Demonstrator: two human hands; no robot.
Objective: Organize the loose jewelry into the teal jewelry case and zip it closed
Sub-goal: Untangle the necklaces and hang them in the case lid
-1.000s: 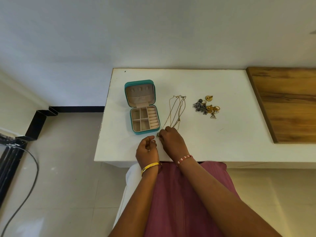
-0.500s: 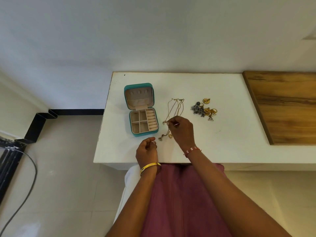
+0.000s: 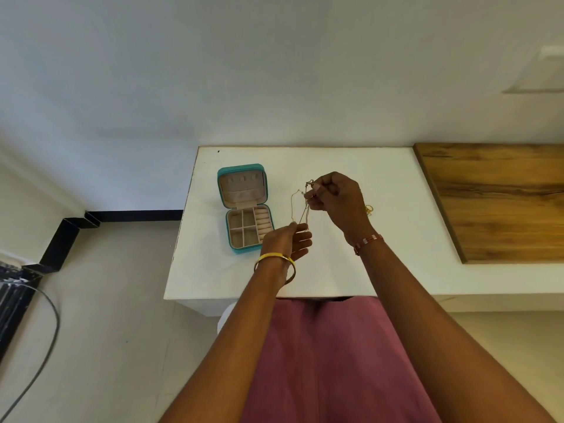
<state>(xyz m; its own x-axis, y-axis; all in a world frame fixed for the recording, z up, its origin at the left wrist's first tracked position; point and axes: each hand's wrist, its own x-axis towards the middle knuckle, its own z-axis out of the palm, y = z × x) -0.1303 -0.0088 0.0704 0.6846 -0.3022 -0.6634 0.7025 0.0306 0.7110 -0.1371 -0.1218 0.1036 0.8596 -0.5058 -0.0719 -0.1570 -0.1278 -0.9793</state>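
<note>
Necklaces hang above the table, just right of the case: my right hand pinches their clasp ends, my left hand cups the low ends with loosely bent fingers. Case compartments show nothing stowed; it lies unzipped. Earrings peek from behind my right wrist, still to pack. Case sits near the table's left edge; bare surface lies nearer me.
</note>
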